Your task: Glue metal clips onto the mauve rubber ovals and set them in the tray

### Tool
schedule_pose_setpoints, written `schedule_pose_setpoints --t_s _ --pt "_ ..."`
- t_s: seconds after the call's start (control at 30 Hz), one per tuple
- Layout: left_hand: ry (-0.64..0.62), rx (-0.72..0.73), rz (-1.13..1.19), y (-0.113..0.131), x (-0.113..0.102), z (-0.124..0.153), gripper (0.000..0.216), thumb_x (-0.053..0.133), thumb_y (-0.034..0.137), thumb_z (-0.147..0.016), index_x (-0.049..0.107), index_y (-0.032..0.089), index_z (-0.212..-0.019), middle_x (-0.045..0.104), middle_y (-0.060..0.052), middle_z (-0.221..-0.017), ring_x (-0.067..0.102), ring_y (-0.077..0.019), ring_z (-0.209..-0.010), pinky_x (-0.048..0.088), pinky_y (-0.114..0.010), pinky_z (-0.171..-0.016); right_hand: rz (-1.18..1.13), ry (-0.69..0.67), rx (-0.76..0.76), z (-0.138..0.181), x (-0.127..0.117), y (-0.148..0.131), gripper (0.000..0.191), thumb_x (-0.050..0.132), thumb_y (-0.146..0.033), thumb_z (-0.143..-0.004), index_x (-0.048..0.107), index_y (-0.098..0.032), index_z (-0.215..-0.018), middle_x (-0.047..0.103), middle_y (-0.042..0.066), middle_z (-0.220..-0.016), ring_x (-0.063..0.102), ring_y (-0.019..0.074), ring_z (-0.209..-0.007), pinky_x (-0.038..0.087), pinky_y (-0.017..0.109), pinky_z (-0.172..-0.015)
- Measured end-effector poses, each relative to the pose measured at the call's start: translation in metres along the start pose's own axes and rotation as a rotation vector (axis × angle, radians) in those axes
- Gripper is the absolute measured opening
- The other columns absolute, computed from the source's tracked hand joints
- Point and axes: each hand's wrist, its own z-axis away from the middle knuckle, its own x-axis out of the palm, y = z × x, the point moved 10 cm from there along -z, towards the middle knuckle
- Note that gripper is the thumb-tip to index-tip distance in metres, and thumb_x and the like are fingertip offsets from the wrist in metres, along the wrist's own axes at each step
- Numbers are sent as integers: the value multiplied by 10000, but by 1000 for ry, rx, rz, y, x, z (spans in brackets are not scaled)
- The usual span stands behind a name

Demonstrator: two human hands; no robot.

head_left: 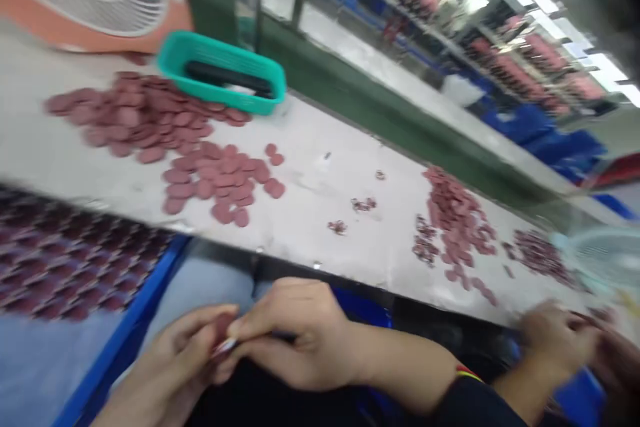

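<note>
The left hand [170,363] and right hand [295,337] pinch what seems a maroon disc [221,333].

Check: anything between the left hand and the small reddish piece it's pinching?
Nothing visible. The left hand is directly on the small reddish piece; the right hand closes on it from the other side, partly hiding it.

The small item [221,335] is blurred, half hidden by the right hand [295,337].
</note>
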Motion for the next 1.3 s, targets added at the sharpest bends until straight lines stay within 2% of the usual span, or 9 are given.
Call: schedule_pose_setpoints --t_s 0.07,0.17,0.53,0.63,0.73,0.9,1.1,1.23,1.3 --pt "-45 21 52 11 -1 12 405 933 502 -557 804 232 -829 692 -3 -671 582 -115 -586 480 -197 -547 -77 49 10 0 -6 -2 49 659 -163 -930 687 -159 -969 786 50 -825 743 131 -749 588 220 -738" --pt "-138 10 122 15 10 16 372 939 445 -579 805 194 -818 683 -7 -625 582 -93 -538 474 -171 -513 -125 36 12 -5 -5 -6 130 667 -98 -901 689 -171 -1007 786 55 -836 736 143 -725 597 245 -694" --pt "-199 25 181 22 12 19 344 936 408 -605 808 172 -819 689 -7 -628 607 -81 -529 523 -144 -497 -108 -17 8 -14 5 -11 214 684 -25 -847 677 -163 -1011 760 34 -803 706 127 -713 581 243 -700" --pt "-256 15 206 22 12 17 339 932 422 -605 808 172 -797 690 -16 -641 600 -78 -526 533 -145 -488 -93 -28 14 -17 5 -12 352 734 -124 -847 625 -177 -1178 751 41 -914 680 130 -744 573 257 -710" --pt "-283 -1 242 22 11 14 309 924 429 -618 808 190 -776 696 -16 -655 591 -68 -513 546 -144 -484 -91 -4 55 -18 2 -8 500 741 -268 -868 561 -160 -1323 708 74 -994 618 133 -730 558 252 -631" --pt "-291 7 235 23 8 11 343 936 436 -589 816 188 -792 675 -11 -603 601 -80 -504 567 -156 -467 -113 -78 131 -15 13 5 233 689 -203 -912 709 -156 -1140 672 43 -841 600 112 -689 532 217 -614" --pt "-276 31 208 25 3 11 398 933 479 -566 821 201 -828 690 -17 -642 608 -90 -523 559 -154 -433 -209 -114 191 -17 23 13 161 726 -159 -871 740 -166 -1032 667 27 -779 567 101 -615 473 198 -509" --pt "-329 57 173 27 1 12 559 830 592 -671 792 202 -1069 720 -58 -761 672 -143 -620 573 -178 -447 -168 -54 137 -24 22 8 132 705 -162 -876 728 -181 -1005 668 12 -742 555 98 -576 480 202 -498" --pt "-249 126 159 31 -11 11 600 800 619 -691 765 206 -1124 727 -65 -831 674 -152 -643 582 -198 -463 -37 36 87 -26 19 6 158 696 -138 -867 719 -191 -1015 658 10 -745 574 102 -582 497 208 -507"
